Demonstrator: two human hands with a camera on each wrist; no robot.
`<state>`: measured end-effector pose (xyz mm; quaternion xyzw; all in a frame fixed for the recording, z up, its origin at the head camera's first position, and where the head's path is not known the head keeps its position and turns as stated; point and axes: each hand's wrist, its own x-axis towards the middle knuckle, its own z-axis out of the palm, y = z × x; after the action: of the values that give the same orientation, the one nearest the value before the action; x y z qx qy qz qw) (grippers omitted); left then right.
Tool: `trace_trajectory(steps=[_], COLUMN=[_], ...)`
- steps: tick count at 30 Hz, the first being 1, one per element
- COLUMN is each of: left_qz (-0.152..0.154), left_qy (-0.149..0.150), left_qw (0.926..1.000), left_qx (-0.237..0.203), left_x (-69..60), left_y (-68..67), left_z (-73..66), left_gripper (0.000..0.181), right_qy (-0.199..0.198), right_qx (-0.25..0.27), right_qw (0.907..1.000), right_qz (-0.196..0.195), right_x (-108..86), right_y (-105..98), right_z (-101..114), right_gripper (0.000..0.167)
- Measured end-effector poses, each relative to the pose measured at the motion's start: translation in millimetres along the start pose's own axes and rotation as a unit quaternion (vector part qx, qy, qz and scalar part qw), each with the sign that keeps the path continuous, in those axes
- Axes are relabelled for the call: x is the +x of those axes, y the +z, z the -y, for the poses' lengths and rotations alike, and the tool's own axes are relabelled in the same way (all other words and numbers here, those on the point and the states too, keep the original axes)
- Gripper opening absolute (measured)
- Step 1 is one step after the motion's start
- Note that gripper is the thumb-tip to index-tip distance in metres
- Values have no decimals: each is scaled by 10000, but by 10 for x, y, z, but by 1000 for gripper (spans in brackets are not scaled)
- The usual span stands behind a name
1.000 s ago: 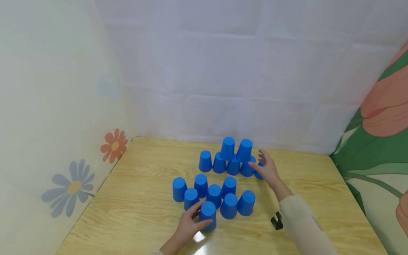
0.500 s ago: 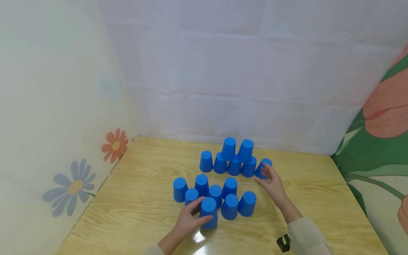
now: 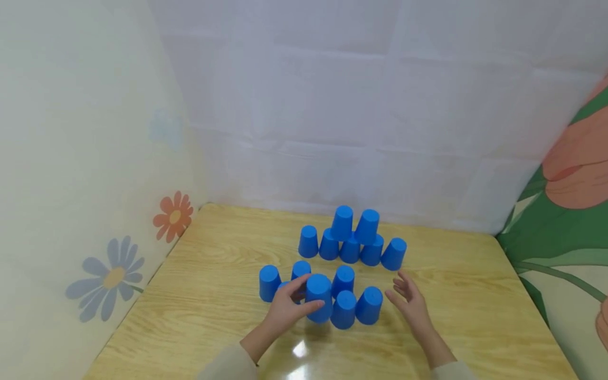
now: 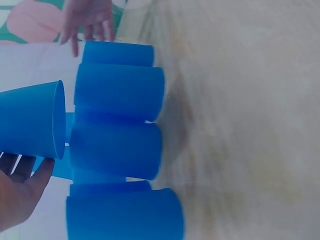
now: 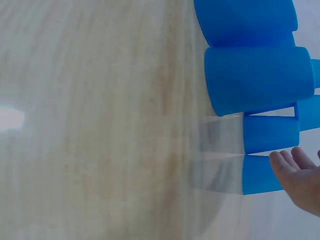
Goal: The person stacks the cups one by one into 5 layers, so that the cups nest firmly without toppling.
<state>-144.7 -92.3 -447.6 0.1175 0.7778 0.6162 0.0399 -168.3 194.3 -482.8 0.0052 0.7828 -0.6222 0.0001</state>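
Note:
My left hand [image 3: 286, 310] grips an upside-down blue cup [image 3: 319, 298], thumb on its near side. In the left wrist view that cup [image 4: 30, 120] is off the table, its rim apart from the cups beyond. It hides part of the near group of upturned cups, among them a front cup [image 3: 343, 310] and one at the right end [image 3: 369, 306]. My right hand [image 3: 411, 302] is held in the air right of this group, fingers relaxed and holding nothing. Farther back stands a row of upturned cups, with two cups, left [image 3: 342, 224] and right [image 3: 367, 228], resting on top.
The wooden table [image 3: 228, 327] runs back to a white cloth wall [image 3: 294, 95]. A pale panel with printed flowers [image 3: 114, 277] borders the left side; a large floral print [image 3: 565, 232] borders the right. The back row's rightmost cup [image 3: 394, 254] leans slightly.
The left hand has lifted the gripped cup from the table and carried it slightly away, over the near group. My right hand has drawn back from the far row's right end cup, toward me.

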Motion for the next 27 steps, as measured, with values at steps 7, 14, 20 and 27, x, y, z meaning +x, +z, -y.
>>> trace_trajectory(steps=[7,14,20,27], left_qz=[-49,59,50,-205], left_qy=[-34,2,143,239], left_qw=[10000,9999,9998,9992], left_qx=[66,126,158,229], left_x=[74,123,319,590], left_y=[30,31,31,36], left_z=[-104,-378,-334,-215], left_gripper=[62,57,53,56], right_qy=[337,503,554,588], right_qx=[17,77,20,176], right_qw=[9994,9987,9983,9974], right_qz=[-43,100,200,378], right_x=[-85,-125,-146,-171], right_y=[64,106,156,210], right_z=[-114,-157,-199,-273], right_gripper=[64,69,71,72])
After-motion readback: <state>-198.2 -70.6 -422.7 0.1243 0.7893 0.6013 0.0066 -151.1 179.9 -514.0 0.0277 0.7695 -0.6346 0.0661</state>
